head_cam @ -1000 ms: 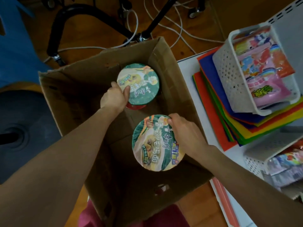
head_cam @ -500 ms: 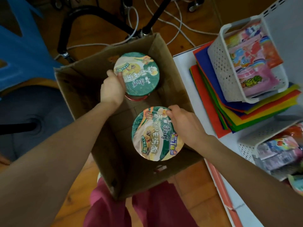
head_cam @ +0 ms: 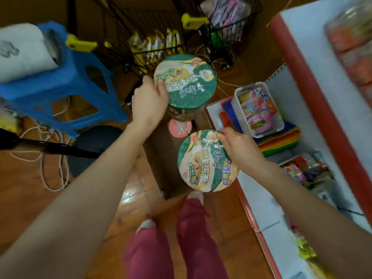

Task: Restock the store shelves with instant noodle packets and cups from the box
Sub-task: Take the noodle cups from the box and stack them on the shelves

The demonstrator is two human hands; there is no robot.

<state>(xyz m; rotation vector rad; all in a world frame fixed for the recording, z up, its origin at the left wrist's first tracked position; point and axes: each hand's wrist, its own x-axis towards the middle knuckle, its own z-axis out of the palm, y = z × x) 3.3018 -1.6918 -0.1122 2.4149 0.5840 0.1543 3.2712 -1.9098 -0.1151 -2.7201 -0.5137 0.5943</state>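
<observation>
The left hand (head_cam: 150, 103) grips the upper noodle cup (head_cam: 185, 81) by its side. Its thumb lies over the rim of the green lid and its other fingers are hidden behind the cup. Only a strip of that cup's wall shows under the lid. The right hand (head_cam: 239, 150) grasps the lower noodle cup (head_cam: 207, 162) at the far right edge of its lid, fingertips curled over the rim. This cup's body is wholly hidden beneath the lid. Both cups are held in the air above the cardboard box (head_cam: 159, 158), lids up and apart from each other. Both forearms are bare, reaching in from the lower left and lower right corners.

The cups and arms cover most of the box, so only part of its inner wall and its near corner show, and how much remains inside cannot be told. One pink-lidded cup (head_cam: 180, 127) lies in it, partly cut off by the upper cup.

Just right of the box stands a white shelf (head_cam: 261, 206) with a red edge. On it a white basket (head_cam: 238, 103) of packets sits on a stack of coloured sheets (head_cam: 281, 141). The goods on the level above are too blurred to name. Left of the box is a blue stool (head_cam: 60, 85) carrying a white bundle (head_cam: 24, 53). Beyond the box are dark wire carts (head_cam: 153, 43), their contents smeared. On the near side of the box, legs in maroon trousers (head_cam: 197, 238) stand on the wooden floor (head_cam: 30, 198).
</observation>
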